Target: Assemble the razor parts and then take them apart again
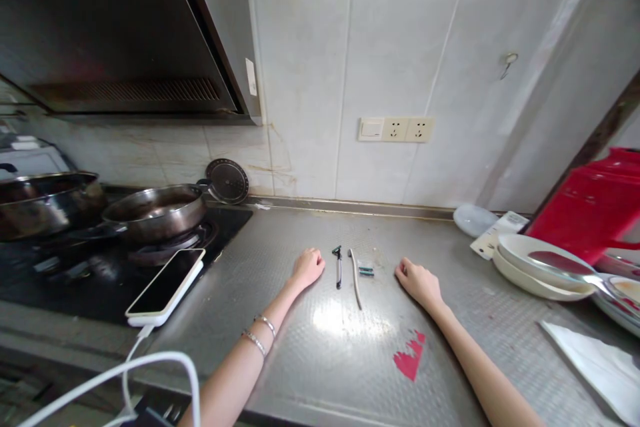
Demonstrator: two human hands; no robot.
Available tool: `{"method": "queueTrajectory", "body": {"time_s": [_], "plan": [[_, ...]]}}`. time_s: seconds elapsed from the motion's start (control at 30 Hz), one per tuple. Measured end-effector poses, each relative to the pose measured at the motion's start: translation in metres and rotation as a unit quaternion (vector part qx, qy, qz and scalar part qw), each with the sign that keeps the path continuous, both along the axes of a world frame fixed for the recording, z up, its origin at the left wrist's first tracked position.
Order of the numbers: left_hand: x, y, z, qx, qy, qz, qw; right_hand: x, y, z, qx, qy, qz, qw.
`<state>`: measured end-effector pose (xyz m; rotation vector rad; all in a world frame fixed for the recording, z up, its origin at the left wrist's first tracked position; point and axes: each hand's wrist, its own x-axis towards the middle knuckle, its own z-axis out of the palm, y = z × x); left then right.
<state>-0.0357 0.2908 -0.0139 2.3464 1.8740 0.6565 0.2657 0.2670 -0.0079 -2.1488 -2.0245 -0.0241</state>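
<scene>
My left hand [309, 268] rests on the metal countertop [300, 367] with its fingers curled in, holding nothing that I can see. Just right of it lies a razor [339, 270] with a dark green head. A slim pale handle [355, 279] with a dark tip lies alongside; its kind is unclear. Two small green-and-black pieces [367, 271], which look like razor cartridges, sit to the right of the handle. Farther right, my right hand [419, 283] is also loosely closed on the counter, apart from these things, with nothing visible in it.
At left, a white-cased phone [167, 285] on a cable leans by the stove, where a pan [157, 212] and a pot [50, 203] stand. White bowls [543, 273], a red thermos [590, 203] and white paper [593, 363] are at right. A red patch [411, 357] marks the counter.
</scene>
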Motion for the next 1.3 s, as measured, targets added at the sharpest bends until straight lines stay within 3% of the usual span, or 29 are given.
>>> {"method": "queueTrajectory", "body": {"time_s": [0.4,0.53,0.8,0.93,1.07,1.2,1.3], "plan": [[0.0,0.0,0.001,0.004,0.002,-0.006,1.0,-0.003,0.0,0.005,-0.025,-0.009,-0.024,0.999],[0.004,-0.001,0.003,0.002,-0.005,0.022,1.0,-0.002,0.001,0.004,-0.018,-0.014,-0.022,1.0],[0.036,0.005,0.015,-0.07,-0.061,0.035,0.995,0.001,0.004,-0.001,-0.009,-0.016,-0.018,1.0],[0.057,0.006,0.023,-0.117,-0.021,0.042,0.992,0.0,0.004,-0.001,-0.008,-0.017,-0.017,1.0],[0.066,0.01,0.021,-0.117,-0.003,0.055,0.992,0.0,0.004,0.001,-0.012,-0.016,-0.021,1.0],[0.061,0.02,0.013,-0.088,-0.127,0.041,0.987,0.0,0.004,0.001,-0.008,-0.02,-0.018,1.0],[0.053,0.027,0.012,-0.153,-0.342,0.009,0.927,0.0,0.005,0.0,-0.009,-0.019,-0.018,1.0]]}}
